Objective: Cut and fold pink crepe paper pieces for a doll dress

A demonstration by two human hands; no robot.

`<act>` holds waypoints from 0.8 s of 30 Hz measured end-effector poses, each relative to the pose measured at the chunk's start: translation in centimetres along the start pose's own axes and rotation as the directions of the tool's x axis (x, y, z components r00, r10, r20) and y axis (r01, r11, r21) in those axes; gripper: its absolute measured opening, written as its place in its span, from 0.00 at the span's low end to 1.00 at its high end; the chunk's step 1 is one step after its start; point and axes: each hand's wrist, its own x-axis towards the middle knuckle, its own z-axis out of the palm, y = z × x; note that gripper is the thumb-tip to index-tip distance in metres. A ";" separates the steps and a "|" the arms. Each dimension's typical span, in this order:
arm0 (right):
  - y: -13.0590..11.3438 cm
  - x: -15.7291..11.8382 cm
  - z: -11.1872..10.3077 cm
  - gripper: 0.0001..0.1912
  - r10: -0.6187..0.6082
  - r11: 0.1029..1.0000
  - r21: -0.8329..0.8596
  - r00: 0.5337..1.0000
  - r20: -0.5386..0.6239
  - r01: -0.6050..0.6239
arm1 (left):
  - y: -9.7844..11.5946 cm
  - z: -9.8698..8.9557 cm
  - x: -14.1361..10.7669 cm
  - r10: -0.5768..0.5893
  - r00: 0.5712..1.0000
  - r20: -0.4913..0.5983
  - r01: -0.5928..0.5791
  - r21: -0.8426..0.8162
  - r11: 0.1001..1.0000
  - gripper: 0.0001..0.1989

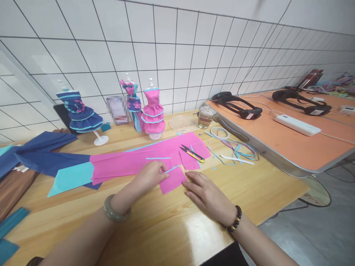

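A small pink fabric piece (173, 181) with a light-blue strip along its top edge lies flat on the wooden table (155, 229). My left hand (152, 175) is closed, thumb and forefinger pinched at the piece's upper left corner. At its right edge, my right hand (203, 190) rests open, fingers stretched out and fingertips touching the side. Just behind lie a long folded pink cloth (119, 162) and another pink piece (190, 160). Yellow-handled thread snips (192, 153) rest on these. A loose light-blue strip (158, 158) lies across the long cloth.
Three small dress forms (153, 112) in pink and blue dresses stand at the back. A glass of liquid (206, 117), a tape roll (220, 133) and fabric scraps (242, 153) lie right. Navy cloth (55, 159) covers the left. Head-worn devices (237, 105) sit on the orange table (291, 144).
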 end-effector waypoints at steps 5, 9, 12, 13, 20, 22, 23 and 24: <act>0.0 0.0 0.1 0.13 -0.004 1.000 0.012 1.000 -0.023 0.004 | -0.4 0.2 0.2 0.000 1.000 0.022 0.001 -0.077 0.997 0.09; -0.1 0.1 -0.3 0.14 0.008 0.998 0.063 1.000 -0.022 -0.007 | -0.8 0.1 0.8 -0.001 0.999 0.033 0.006 -0.166 0.986 0.10; -0.1 0.2 -0.7 0.15 0.066 0.990 0.130 0.996 -0.058 -0.058 | -0.4 -0.3 1.0 -0.019 0.998 0.053 0.037 -0.370 0.928 0.11; 0.0 0.2 -0.7 0.15 0.095 0.985 0.149 0.992 -0.085 -0.081 | -0.3 -0.5 1.1 -0.034 0.997 0.064 0.060 -0.448 0.892 0.11; 1.1 -0.2 -0.6 0.13 0.251 0.956 0.212 0.937 -0.244 -0.202 | -0.1 -0.7 1.3 -0.133 0.981 0.142 0.194 -0.711 0.676 0.15; 1.7 0.2 -1.0 0.13 0.259 0.961 0.168 0.931 -0.256 -0.221 | -0.2 -0.7 1.3 -0.120 0.982 0.149 0.191 -0.746 0.638 0.18; 2.0 0.7 -1.3 0.13 0.251 0.966 0.129 0.935 -0.251 -0.225 | -0.3 -0.7 1.3 -0.115 0.983 0.146 0.186 -0.760 0.623 0.17; 2.4 1.2 -1.7 0.13 0.241 0.970 0.076 0.939 -0.245 -0.229 | -0.3 -0.8 1.3 -0.115 0.984 0.138 0.180 -0.772 0.609 0.16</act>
